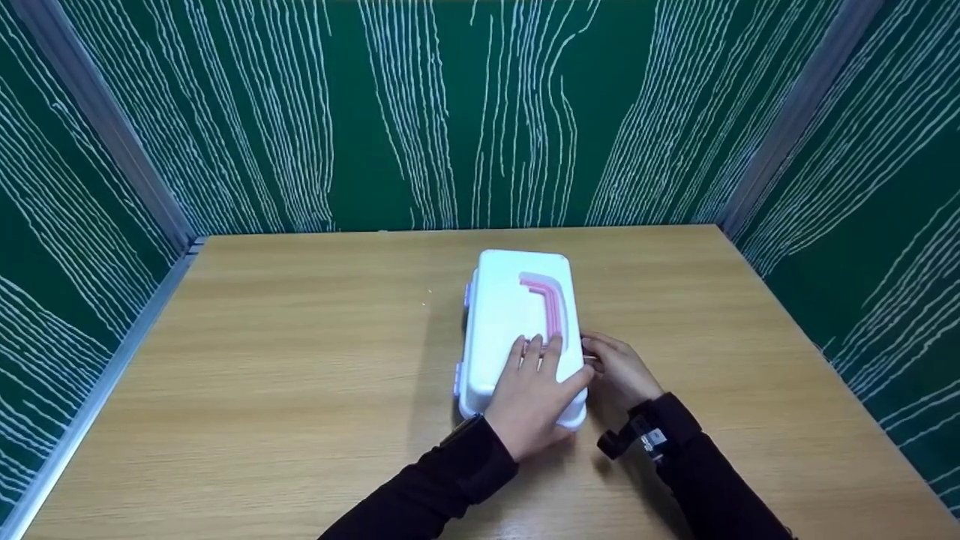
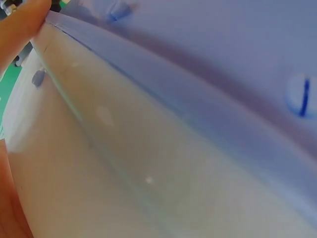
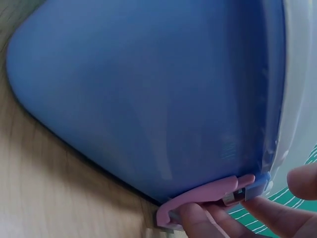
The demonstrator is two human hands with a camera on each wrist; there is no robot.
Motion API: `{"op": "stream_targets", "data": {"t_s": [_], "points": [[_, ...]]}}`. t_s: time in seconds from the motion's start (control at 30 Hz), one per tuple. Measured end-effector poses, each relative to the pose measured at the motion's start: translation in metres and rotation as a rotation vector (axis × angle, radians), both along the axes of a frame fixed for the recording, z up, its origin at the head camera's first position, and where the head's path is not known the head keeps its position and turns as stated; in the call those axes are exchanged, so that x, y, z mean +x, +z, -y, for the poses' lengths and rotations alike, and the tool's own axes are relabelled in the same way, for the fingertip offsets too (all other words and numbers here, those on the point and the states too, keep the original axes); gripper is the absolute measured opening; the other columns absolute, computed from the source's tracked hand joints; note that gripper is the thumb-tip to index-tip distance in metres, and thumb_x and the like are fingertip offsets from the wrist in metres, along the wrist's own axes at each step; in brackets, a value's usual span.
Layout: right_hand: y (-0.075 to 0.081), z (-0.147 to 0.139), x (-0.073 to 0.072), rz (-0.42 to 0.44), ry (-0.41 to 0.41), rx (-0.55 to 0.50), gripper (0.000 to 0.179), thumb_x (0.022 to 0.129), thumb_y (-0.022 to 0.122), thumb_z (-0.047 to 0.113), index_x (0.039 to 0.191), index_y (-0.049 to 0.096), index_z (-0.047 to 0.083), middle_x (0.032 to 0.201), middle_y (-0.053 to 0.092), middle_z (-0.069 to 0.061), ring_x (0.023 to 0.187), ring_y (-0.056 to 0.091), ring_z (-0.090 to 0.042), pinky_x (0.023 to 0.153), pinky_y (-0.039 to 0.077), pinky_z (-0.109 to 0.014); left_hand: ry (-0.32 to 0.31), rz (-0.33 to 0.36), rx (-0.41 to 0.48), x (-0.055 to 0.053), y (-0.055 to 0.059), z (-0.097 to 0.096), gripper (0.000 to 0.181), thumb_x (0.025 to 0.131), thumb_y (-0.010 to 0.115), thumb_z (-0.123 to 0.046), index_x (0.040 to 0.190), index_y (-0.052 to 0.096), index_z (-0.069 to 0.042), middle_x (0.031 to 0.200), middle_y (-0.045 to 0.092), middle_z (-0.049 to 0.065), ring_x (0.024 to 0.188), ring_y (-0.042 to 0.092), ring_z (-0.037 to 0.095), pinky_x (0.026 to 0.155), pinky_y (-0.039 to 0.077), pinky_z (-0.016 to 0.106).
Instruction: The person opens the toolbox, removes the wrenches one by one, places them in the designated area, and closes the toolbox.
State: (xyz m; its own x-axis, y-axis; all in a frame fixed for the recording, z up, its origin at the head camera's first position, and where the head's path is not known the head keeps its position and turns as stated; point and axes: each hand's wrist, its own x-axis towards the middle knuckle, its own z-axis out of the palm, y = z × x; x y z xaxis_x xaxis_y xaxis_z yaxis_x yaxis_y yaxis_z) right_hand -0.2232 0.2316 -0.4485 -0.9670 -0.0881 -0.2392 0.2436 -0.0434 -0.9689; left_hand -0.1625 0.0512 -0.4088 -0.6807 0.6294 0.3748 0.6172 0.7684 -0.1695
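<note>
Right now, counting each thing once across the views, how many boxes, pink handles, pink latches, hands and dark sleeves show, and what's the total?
Box: 1
Pink handle: 1
Pink latch: 1
Hands: 2 (left hand, right hand)
Sleeves: 2 (left sleeve, right sleeve)
Total: 7

Left hand spread, right hand curled just beside it

The left arm, in a dark sleeve, reaches forward and slants inward to the right. The left hand lies palm down, fingers extended away from the body and slightly parted, thumb angled out toward the right hand. The right arm, likewise dark-sleeved, slants inward to the left. Its hand turns inward; the right wrist view shows the fingers bent, with one digit held apart.
</note>
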Motion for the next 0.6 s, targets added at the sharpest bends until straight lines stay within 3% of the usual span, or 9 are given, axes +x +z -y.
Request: {"op": "stream_targets", "data": {"t_s": [0.3, 0.5, 0.6], "points": [[-0.002, 0.001, -0.001, -0.02, 0.028, -0.001, 0.048, 0.096, 0.044, 0.019, 0.136, 0.036, -0.006, 0.101, 0.063, 0.004, 0.087, 0.061, -0.007, 0.079, 0.048, -0.022, -0.004, 0.009, 0.043, -0.001, 0.009, 0.007, 0.079, 0.06, 0.072, -0.062, 0.126, 0.043, -0.03, 0.134, 0.044, 0.019, 0.116, 0.047, 0.036, 0.1, 0.036, 0.048], [-0.004, 0.002, -0.002, -0.015, 0.037, -0.04, 0.048, 0.095, 0.043, 0.012, 0.138, 0.032, -0.005, 0.092, 0.065, 0.003, 0.081, 0.062, -0.006, 0.074, 0.051, -0.022, -0.024, 0.008, 0.149, -0.001, 0.023, 0.022, 0.084, 0.062, 0.068, -0.066, 0.131, 0.043, -0.024, 0.133, 0.044, 0.021, 0.118, 0.048, 0.037, 0.1, 0.039, 0.045], [-0.005, 0.002, -0.002, -0.025, 0.052, -0.027, 0.047, 0.095, 0.044, 0.01, 0.138, 0.034, -0.002, 0.099, 0.065, -0.003, 0.085, 0.063, -0.01, 0.077, 0.052, -0.026, -0.031, 0.004, 0.208, -0.001, 0.028, 0.031, 0.085, 0.064, 0.066, -0.066, 0.132, 0.042, -0.021, 0.134, 0.044, 0.021, 0.118, 0.048, 0.038, 0.099, 0.041, 0.045]]}}
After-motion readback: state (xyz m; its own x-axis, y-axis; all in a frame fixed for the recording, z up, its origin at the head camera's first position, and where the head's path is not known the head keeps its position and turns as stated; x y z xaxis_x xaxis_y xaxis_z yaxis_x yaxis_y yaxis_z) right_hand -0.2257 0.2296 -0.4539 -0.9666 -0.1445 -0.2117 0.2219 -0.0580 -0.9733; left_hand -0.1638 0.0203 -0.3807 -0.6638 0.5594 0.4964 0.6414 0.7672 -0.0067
